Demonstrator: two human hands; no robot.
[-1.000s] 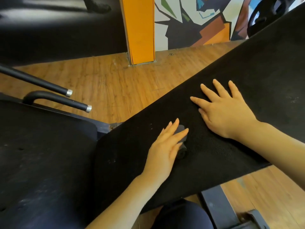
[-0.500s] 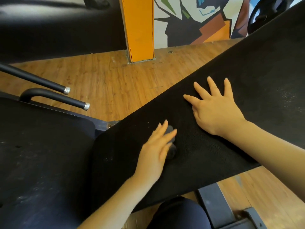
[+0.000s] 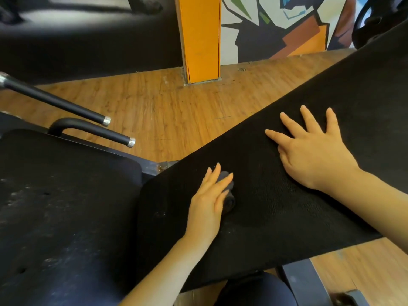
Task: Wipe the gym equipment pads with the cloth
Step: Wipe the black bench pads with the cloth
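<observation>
Mid-wipe at the gym: my left hand [image 3: 209, 202] presses a small dark cloth [image 3: 227, 195] flat under straight fingers onto the near end of the long black back pad [image 3: 287, 217], its grip neither curled nor pinching. My right hand [image 3: 313, 155] lies open, fingers spread, farther up the same pad from the cloth, steadying it. A darker, damp-looking patch shows on the pad just beside the cloth, so I judge this lower stretch partly done. The pad's upper run beyond my right hand looks untouched, and the seat pad [image 3: 66, 206] left of the cloth carries pale dusty smears, work I reckon remains.
</observation>
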